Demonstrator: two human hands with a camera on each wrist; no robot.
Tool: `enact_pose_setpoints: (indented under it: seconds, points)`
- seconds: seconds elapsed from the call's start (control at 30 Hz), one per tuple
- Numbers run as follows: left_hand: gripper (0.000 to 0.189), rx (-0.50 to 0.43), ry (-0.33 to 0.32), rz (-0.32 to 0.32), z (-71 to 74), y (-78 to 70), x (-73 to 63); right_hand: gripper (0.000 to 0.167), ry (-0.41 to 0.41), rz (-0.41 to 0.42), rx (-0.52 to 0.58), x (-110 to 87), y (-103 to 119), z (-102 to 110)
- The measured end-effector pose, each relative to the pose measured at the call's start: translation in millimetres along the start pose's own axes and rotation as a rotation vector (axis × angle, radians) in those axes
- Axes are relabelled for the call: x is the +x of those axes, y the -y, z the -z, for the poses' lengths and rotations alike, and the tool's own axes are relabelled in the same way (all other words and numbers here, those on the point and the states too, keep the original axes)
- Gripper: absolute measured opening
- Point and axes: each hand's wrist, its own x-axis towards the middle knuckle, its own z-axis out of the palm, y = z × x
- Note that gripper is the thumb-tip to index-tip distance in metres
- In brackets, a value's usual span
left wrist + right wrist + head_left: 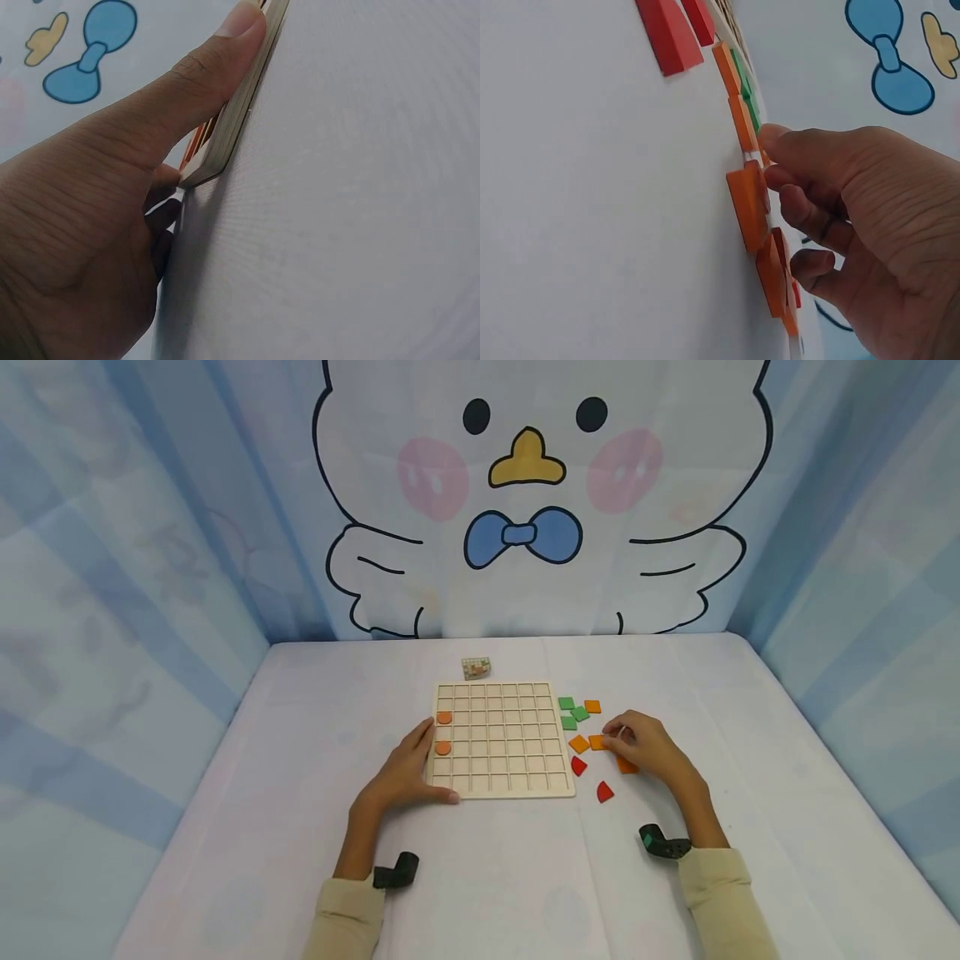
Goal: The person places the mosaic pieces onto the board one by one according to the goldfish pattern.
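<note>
A pale wooden grid board [501,793] lies flat, with two round orange pieces [444,717] in its leftmost column. My left hand [405,772] holds the board's near left corner, thumb on the front edge and fingers along the left side. In the left wrist view, the thumb [217,64] lies against the board's edge [225,142]. To the right of the board, my right hand [647,745] bends over several orange pieces, its fingertips right at an orange square [597,742]. The right wrist view shows thumb and forefinger slightly apart, beside an orange piece [742,124].
Green squares [580,714] lie along the board's right edge, near another orange square [592,707]. Two red wedge pieces [604,792] are closer to the front. Behind the board sits a small patterned item [476,668]. A printed curtain [525,602] hangs beyond the white table [495,893].
</note>
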Motion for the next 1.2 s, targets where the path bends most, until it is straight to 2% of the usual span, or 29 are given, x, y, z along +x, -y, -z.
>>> enact_pose_setpoints:
  seconds: [0.27,0.57,0.87,1.2]
  points:
    - [0.131,0.030,0.006,0.005,-1.1,3.2,0.8,0.023,0.032,-0.005,-0.022,-9.3,-9,7]
    - [0.131,0.020,0.002,0.005,-3.1,6.0,1.7,0.030,0.056,-0.027,-0.070,-9.3,-12,10]
    - [0.130,0.025,-0.001,-0.002,-3.5,3.4,2.4,0.028,0.052,-0.048,-0.056,-11.5,-8,10]
    - [0.131,0.016,-0.006,0.001,-3.5,2.5,2.1,0.032,0.041,-0.116,-0.079,-13.5,-6,8]
